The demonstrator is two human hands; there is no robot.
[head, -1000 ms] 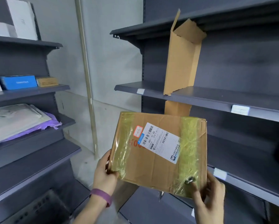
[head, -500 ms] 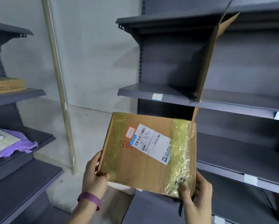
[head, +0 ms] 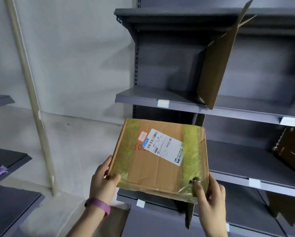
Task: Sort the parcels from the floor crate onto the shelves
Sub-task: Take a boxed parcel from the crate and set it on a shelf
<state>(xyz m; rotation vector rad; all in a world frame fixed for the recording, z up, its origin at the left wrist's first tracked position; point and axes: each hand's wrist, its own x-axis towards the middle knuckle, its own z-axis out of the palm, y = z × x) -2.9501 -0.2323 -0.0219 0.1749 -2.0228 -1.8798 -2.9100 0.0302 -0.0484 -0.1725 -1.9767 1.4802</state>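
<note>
So the flat brown taped cardboard parcel [head: 158,159] is held mid-air in front of the dark grey metal shelves [head: 177,106], left hand [head: 104,182] gripping its near-left corner, right hand [head: 210,197] the near-right. Bent brown cardboard sheet [head: 218,65] stands at one shelf's front edge, plain grey wall [head: 75,57] alongside.

Parcel stockroom: grey metal shelving [head: 177,104], labelled parcel [head: 160,159].

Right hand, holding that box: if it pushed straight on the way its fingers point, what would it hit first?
Probably the front edge of the grey shelf just beyond the right hand and its parcel; depth is hard to judge.
</note>
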